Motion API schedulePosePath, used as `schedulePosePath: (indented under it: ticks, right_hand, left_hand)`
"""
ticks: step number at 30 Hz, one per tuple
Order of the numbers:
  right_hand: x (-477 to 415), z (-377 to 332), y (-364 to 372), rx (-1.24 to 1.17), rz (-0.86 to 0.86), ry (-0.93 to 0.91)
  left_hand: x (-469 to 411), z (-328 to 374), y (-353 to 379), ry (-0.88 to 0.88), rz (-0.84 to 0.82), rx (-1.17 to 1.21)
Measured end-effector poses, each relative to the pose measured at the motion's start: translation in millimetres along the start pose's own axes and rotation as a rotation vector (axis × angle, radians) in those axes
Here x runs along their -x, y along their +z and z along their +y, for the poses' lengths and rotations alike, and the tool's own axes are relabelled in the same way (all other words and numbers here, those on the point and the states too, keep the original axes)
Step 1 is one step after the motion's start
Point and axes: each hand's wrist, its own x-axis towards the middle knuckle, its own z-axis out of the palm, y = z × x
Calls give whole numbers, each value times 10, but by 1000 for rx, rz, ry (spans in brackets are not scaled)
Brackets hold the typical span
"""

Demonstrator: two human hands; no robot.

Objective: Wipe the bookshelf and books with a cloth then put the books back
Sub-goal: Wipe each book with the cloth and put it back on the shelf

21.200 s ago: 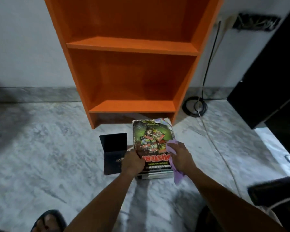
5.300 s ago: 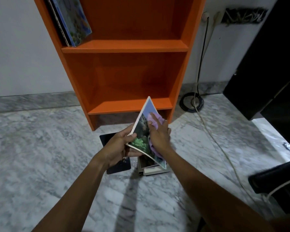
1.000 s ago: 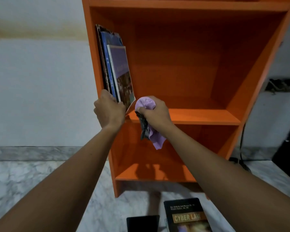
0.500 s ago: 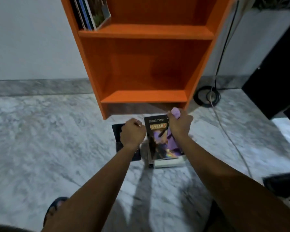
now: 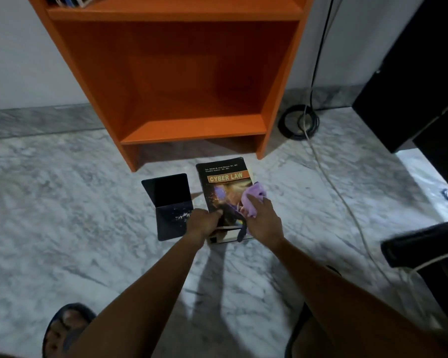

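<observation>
- The case (image 5: 171, 206), a dark folding cover, lies open on the floor (image 5: 62, 202) just left of the book pile, its upper flap tilted up. It looks thin and light, and it is not part of the wiping at hand.
- The left hand (image 5: 203, 223) is closed on the near left corner of the book (image 5: 224, 192), thumb on the cover and fingers around the edge. It seems to steady or start lifting it.
- The book, titled "CYBER LAW", lies face up on top of a pale second book (image 5: 226, 235), on the floor just in front of the shelf (image 5: 192, 125). It looks like a thick paperback: fairly heavy, stiff along the spine and bendy at the cover. The glossy cover may slide on the one below.
- The best hold is judged to be at the spine or near edge, with the fingers under the block and not on the cover alone.
- The right hand (image 5: 263, 220) presses the cloth (image 5: 254, 198) flat on the right half of the cover, fingers spread over it and not clenched.
- The cloth is soft, lilac and bunched. It will drag easily, but a loose tail hangs off the near edge.
- The bottom shelf compartment is bare. A few books (image 5: 70, 0) stand at the left end of the board above.
</observation>
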Motion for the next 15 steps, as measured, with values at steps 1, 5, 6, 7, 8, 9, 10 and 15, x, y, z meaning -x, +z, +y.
schedulePosePath:
  ticks: [1,5,6,7,8,9,10,15]
  right_hand:
    - [41,25,7,-30,9,-8]
    - [229,-33,119,-123,65,-127]
    - [304,-101,137,-161,90,-179]
    - [379,-172,148,-202,107,-234]
    - [436,-245,154,-234,121,-284]
    - [491,-341,130,-265,124,-328]
    - [502,-425,109,-302,117,-359]
    - [294,-1066,-197,-393,86,-473]
  left_hand:
    - [10,23,-8,-6,-55,82]
    - [199,170,-94,23,-256,299]
    - [231,195,-138,49,-278,325]
    - [263,224,-196,71,-293,350]
    - [284,252,-265,94,-310,371]
    - [306,284,-341,129,-334,374]
    - [358,331,-420,168,-363,367]
    - [689,561,-798,308,-498,300]
